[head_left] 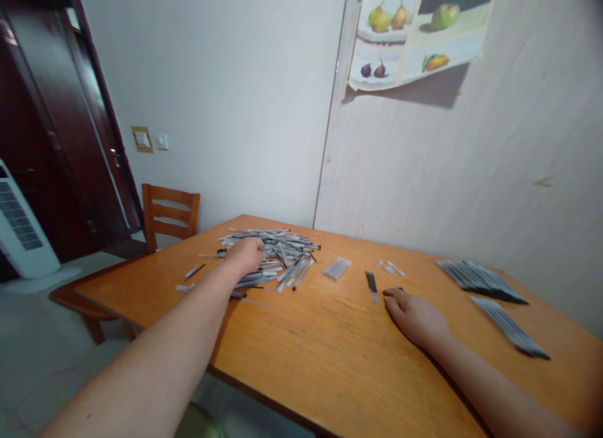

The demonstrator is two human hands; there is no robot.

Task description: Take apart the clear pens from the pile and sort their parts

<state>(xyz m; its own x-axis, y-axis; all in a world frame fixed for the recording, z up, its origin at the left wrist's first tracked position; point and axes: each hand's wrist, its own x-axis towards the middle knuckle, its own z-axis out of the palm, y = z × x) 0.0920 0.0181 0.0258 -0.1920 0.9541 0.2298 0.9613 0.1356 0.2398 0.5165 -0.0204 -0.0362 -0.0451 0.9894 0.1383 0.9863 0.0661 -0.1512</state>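
My left hand [245, 254] reaches far out and rests on a loose pile of thin grey and black sticks [277, 256] at the far side of the wooden table [330, 350]. Its fingers curl down into the pile; what they grip is hidden. My right hand [414, 315] lies on the table with its fingers bent, fingertips beside a small dark stick [372, 283]. A little bundle of pale sticks [336, 268] lies between the pile and that stick.
Two neat rows of grey sticks [480, 281] [511, 328] lie at the table's right side by the wall. Tiny pale pieces [391, 268] sit mid-table. A wooden chair [169, 215] stands at the far left corner. A white appliance [21, 230] stands by the dark door.
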